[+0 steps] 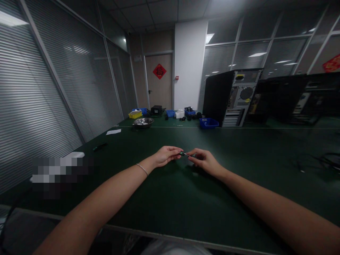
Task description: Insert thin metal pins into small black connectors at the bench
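Over the middle of the green table [170, 198], my left hand [166, 156] pinches a small dark-green piece [182, 153] between thumb and fingers. It is too small to tell its kind. My right hand [203, 160] grips a thin silver rod-like tool [187, 155], whose tip meets or nearly touches the green piece from the right. Fingers cover most of both things. A bracelet [142, 169] circles my left wrist.
A long dark-green object [100, 146] and white paper [113, 131] lie to the left. Farther back stand a metal bowl [143, 122], a yellow bin [135, 114], a blue bin [209, 123] and a computer tower [219, 94]. Black cables [330, 160] lie at right.
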A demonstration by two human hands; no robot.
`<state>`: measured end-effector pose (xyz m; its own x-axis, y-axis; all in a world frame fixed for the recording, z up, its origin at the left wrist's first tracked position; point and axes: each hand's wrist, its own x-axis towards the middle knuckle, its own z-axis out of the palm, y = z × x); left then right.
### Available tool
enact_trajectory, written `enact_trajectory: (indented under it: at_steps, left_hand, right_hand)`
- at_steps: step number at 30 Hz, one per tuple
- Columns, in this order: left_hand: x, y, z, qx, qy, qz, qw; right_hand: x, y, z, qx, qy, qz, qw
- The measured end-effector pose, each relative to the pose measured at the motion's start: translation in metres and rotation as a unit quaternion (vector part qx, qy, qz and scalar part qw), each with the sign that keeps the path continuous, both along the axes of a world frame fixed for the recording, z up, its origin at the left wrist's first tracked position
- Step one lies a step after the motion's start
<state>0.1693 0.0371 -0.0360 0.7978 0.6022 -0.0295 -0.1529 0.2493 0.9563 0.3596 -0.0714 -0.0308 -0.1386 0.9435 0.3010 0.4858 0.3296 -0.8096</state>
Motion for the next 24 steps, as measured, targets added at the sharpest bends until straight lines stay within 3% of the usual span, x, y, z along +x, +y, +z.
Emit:
enact_trajectory:
  at_steps: [7,17,24]
  left_hand:
    - [-0.0014,-0.0023,0.0033,0.006,0.006,0.016,1.0]
    - [-0.0024,-0.0015,0.0007,0.001,-0.004,0.01,1.0]
    - [-0.0025,-0.0038,0.003,-0.001,-0.003,0.013,1.0]
  right_hand:
    - [-0.0028,-0.0035,0.0036,0.099,-0.077,-0.037,0.991]
    - [0.0009,0.0026,-0.0033,-0.005,0.025,0.007,1.0]
    - [-0.0015,0.0026,-0.0017,0.002,0.019,-0.001,1.0]
